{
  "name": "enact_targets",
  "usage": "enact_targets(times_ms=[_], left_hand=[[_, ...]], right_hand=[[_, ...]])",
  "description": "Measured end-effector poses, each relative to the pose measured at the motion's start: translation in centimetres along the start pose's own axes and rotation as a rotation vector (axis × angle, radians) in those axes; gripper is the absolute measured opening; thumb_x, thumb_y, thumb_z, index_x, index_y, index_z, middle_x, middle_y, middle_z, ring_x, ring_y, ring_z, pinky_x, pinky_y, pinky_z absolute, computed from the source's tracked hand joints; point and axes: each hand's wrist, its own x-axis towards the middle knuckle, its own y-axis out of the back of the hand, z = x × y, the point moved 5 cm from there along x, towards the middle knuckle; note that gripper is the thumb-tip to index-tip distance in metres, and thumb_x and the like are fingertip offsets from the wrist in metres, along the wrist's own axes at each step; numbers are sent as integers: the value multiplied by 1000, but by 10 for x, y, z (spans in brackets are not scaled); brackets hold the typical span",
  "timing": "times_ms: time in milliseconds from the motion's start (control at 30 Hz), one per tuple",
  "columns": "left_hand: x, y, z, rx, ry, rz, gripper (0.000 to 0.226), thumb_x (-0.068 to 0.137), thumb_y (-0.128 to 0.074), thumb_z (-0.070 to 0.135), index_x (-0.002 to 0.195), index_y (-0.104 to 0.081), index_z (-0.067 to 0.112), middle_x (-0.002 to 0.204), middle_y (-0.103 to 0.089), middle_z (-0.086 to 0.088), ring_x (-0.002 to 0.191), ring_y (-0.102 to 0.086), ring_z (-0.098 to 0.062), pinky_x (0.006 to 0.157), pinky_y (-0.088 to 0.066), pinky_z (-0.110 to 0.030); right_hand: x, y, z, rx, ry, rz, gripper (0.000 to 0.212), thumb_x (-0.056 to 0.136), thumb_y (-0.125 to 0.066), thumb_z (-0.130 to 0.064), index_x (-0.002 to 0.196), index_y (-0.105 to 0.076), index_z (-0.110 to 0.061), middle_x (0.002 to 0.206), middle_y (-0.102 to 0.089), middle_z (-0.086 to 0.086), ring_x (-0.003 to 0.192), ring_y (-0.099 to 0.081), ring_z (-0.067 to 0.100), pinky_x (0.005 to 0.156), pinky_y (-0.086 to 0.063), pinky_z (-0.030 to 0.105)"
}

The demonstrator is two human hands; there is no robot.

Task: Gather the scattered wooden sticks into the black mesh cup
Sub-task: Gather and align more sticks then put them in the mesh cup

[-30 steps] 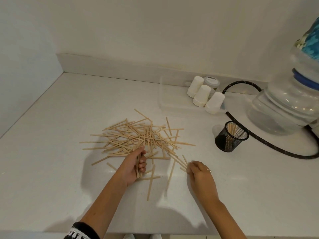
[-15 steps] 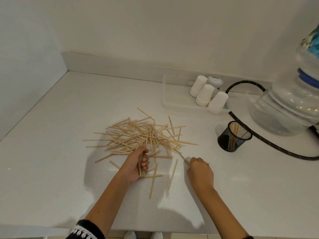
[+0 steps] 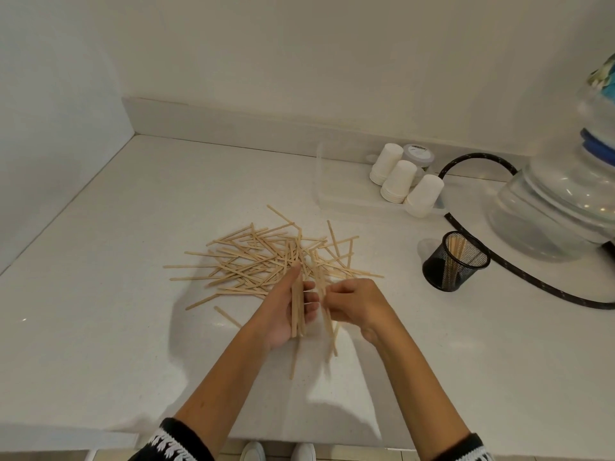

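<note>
Sticks (image 3: 266, 257) are piled mid-counter, and our left hand (image 3: 286, 314) grips a bundle of them. Our right hand (image 3: 352, 302) beside it pinches a few more. Further right we see paper cups (image 3: 399, 184), the mesh cup (image 3: 454, 261) already holding some sticks, a hose (image 3: 532, 277) and a water jug (image 3: 559, 201).

Pale wooden sticks (image 3: 266, 257) lie criss-crossed in a loose heap mid-table, a few strays nearer. The black mesh cup (image 3: 455, 261) stands upright to the right, well apart, holding several sticks.
</note>
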Motion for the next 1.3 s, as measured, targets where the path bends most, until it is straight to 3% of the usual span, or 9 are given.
enact_targets(times_ms=[133, 267, 333, 467, 600, 700, 800, 1000, 1300], left_hand=[[0, -17, 0, -102, -15, -55, 63, 93, -42, 56, 115, -62, 1, 90, -74, -11, 82, -71, -20, 67, -57, -29], [4, -14, 2, -124, -11, 31, 62, 92, -44, 57, 115, -63, 3, 92, -71, -11, 89, -65, -23, 79, -48, -32], [5, -12, 1, -178, -22, 84, 58, 92, -48, 53, 109, -65, 1, 87, -67, -10, 85, -62, -23, 75, -48, -31], [7, -7, 5, -221, -66, 197, 34, 89, -58, 43, 76, -57, 13, 59, -50, 1, 46, -45, -10, 45, -41, -21], [2, -16, 23, -57, -226, 221, 39, 88, -62, 40, 60, -44, 20, 47, -32, 7, 37, -26, -8, 34, -26, -20], [-7, -35, 41, 103, -443, 160, 44, 89, -61, 38, 56, -38, 21, 46, -27, 6, 38, -21, -10, 36, -20, -22], [-17, -54, 52, 261, -587, 71, 44, 88, -62, 38, 56, -39, 22, 45, -31, 6, 38, -23, -11, 39, -20, -26], [-32, -68, 59, 433, -830, 46, 35, 88, -64, 31, 67, -51, 7, 51, -47, -7, 48, -44, -17, 57, -44, -24], [-25, -53, 53, 393, -711, 178, 7, 85, -68, 30, 84, -67, 23, 57, -64, -2, 57, -61, -12, 56, -47, -25]], right_hand=[[-4, -22, -25, -338, 264, 116, 12, 70, -61, -5, 69, -71, 2, 70, -71, 21, 70, -68, 34, 68, -59, 43], [-5, -33, -35, -470, 330, 173, 16, 72, -57, -2, 75, -69, 8, 73, -68, 27, 71, -65, 41, 64, -56, 43], [-7, -31, -39, -464, 361, 195, 14, 74, -60, -5, 75, -71, 3, 71, -70, 22, 69, -67, 34, 64, -56, 38], [-11, -10, -35, -416, 415, 321, 25, 82, -59, -18, 64, -67, -2, 62, -66, 13, 53, -53, 17, 54, -43, 29], [-5, 4, 10, 141, 97, 359, 24, 88, -58, -20, 78, -67, -1, 78, -67, 18, 69, -59, 17, 71, -54, 36], [-6, -24, 43, 735, -275, 200, 26, 97, -49, -19, 90, -62, 2, 84, -65, 18, 77, -62, 26, 78, -51, 35], [-15, -52, 41, 1065, -417, 31, 38, 101, -40, -25, 104, -57, 8, 99, -63, 22, 92, -61, 32, 92, -46, 41], [-23, -51, 12, 1200, -285, -24, 41, 103, -33, -24, 110, -58, 8, 99, -67, 22, 93, -65, 29, 79, -54, 38], [-29, -52, 1, 1123, -129, -13, 30, 101, -38, -14, 102, -62, 4, 75, -70, 13, 70, -68, 20, 73, -55, 33]])
